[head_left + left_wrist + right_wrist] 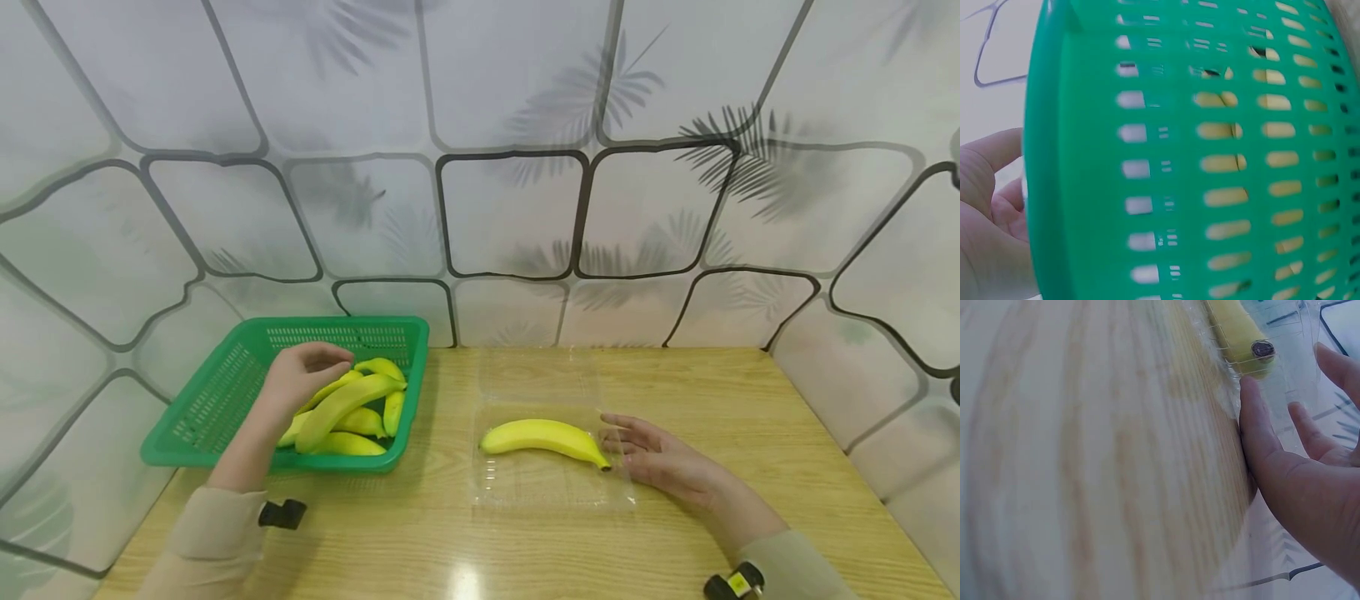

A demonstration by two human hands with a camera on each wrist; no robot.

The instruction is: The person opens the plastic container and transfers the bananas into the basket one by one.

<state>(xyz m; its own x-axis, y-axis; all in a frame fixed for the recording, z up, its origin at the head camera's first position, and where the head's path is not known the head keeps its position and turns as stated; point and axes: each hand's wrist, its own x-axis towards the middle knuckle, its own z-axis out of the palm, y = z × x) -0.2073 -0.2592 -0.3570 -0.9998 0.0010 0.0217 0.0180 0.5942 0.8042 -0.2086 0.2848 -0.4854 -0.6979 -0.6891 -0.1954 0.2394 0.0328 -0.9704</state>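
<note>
My left hand (pixel 296 377) hovers over the green basket (pixel 416 392), its fingers bent loosely above a pile of several yellow bananas (pixel 341 412) and nothing visible in its grasp. In the left wrist view, the basket wall (pixel 1085 162) hides part of that hand (pixel 988 206). A single banana (pixel 540 435) lies in a clear plastic container (pixel 525 492), its stem end toward the right. Beside the container's right edge is my right hand (pixel 667 467), with its fingers spread and fingertips at the plastic wall. The right wrist view shows its thumb (pixel 1260 425) close to the banana's stem end.
The container's clear lid (pixel 540 375) is folded back toward the wall. Basket and container stand on a light wooden table (pixel 697 392). A patterned wall covering (pixel 510 217) rises behind the table and along both sides.
</note>
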